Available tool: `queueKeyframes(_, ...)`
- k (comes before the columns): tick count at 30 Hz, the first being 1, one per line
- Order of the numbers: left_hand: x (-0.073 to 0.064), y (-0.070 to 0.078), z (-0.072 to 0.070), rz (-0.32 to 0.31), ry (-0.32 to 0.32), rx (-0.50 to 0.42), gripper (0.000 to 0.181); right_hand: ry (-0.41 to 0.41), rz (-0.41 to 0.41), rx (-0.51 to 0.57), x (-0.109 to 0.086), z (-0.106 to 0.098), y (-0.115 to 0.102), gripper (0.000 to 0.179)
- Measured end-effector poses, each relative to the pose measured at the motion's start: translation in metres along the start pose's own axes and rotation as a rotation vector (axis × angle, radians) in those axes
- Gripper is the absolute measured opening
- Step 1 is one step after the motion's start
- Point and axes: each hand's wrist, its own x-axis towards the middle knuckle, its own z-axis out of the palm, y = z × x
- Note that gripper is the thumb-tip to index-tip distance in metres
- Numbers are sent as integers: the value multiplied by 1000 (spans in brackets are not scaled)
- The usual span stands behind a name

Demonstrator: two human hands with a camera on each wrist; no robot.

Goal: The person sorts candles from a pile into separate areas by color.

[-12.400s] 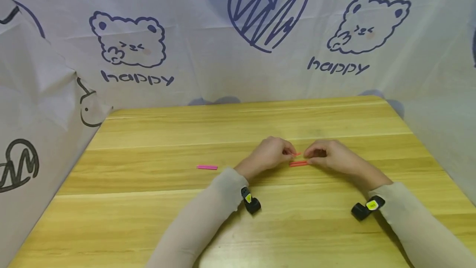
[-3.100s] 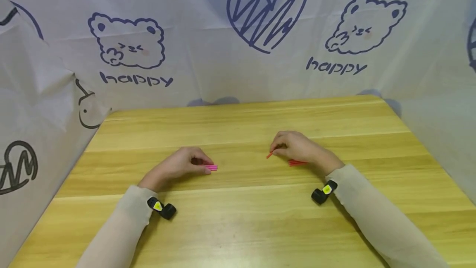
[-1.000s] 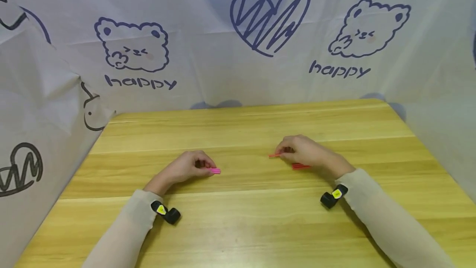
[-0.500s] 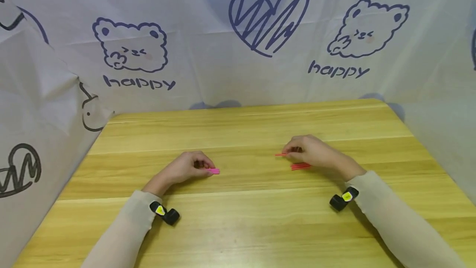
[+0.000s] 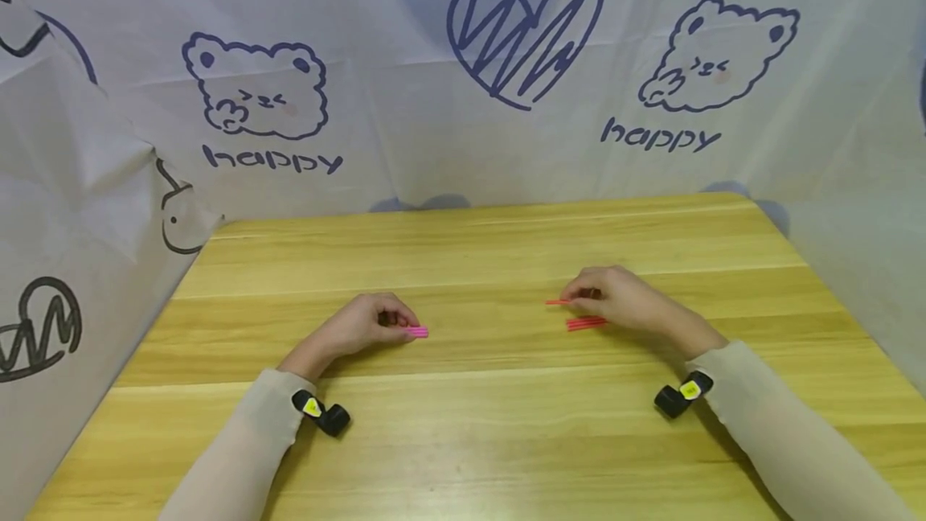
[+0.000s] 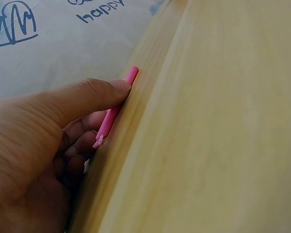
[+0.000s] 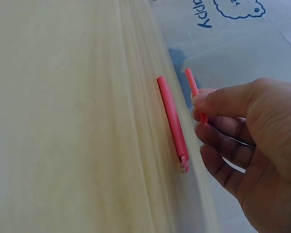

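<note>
On the left of the table, my left hand [image 5: 365, 324] holds a small row of thin pink candles [image 5: 418, 332] between thumb and fingers. In the left wrist view, the thumb lies over the pink candles [image 6: 106, 121], whose short wicks point back toward the palm. My right hand [image 5: 618, 296] pinches a single red candle [image 5: 556, 302] by one end, its other end pointing left. Just in front of that hand, a few more red candles [image 5: 584, 323] lie side by side on the wood; the right wrist view shows these lying candles [image 7: 172, 119] with wicks at the near end.
The light wooden table [image 5: 463, 424] reaches back to a white cloth [image 5: 391, 103] drawn with bears and a heart. The same cloth hangs at both sides. A black wrist camera [image 5: 321, 414] sits on the left cuff, another wrist camera [image 5: 682, 395] on the right.
Over the last second my right hand has drifted right with its red candle, uncovering more of the lying red ones. My left hand, near the middle at first, now stays at the pink candles.
</note>
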Motion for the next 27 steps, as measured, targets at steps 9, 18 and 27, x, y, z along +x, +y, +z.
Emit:
queueKeyframes(9,1,-1,1,9,-6,-22,13,36,17,34,-7,1,6,14)
queueKeyframes(18,1,1,-1,-14,9,-10,13,41,40,68,-11,-3,6,15)
queueKeyframes(27,0,1,0,-19,1,-21,14,28,47,75,-14,-2,10,14)
